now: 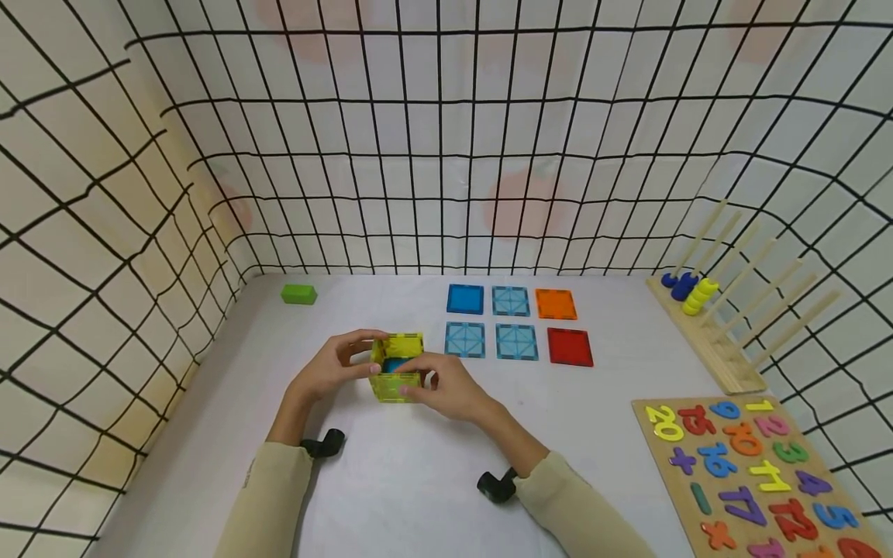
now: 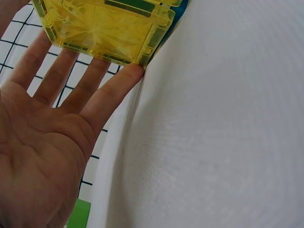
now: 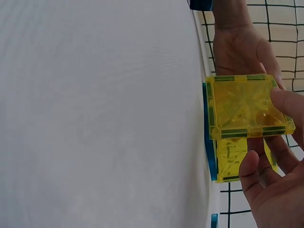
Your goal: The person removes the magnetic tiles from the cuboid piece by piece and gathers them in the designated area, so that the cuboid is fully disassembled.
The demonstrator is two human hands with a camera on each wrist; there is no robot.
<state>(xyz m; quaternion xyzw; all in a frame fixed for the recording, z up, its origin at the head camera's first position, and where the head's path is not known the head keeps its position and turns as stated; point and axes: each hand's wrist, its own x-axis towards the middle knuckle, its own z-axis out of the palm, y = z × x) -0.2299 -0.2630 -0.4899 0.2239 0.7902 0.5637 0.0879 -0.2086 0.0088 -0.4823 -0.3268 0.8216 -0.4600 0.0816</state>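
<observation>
Standing on the white tabletop (image 1: 405, 473), a box of translucent yellow magnetic tiles (image 1: 392, 385) with a blue base tile (image 3: 210, 147) is between the two hands. The left hand (image 1: 328, 368) touches the box's left side, its fingers spread and fairly straight. The right hand (image 1: 449, 385) pinches the box's near wall (image 3: 237, 107), thumb on the outer face. Right of the box and beyond it lie three light-blue tiles (image 1: 516, 342), a dark-blue tile (image 1: 464, 299), an orange tile (image 1: 556, 304) and a red tile (image 1: 570, 346). A green block (image 1: 298, 294) sits beyond the box, leftward; a wooden peg board (image 1: 705, 337) and a number puzzle (image 1: 766, 456) lie well to its right.
</observation>
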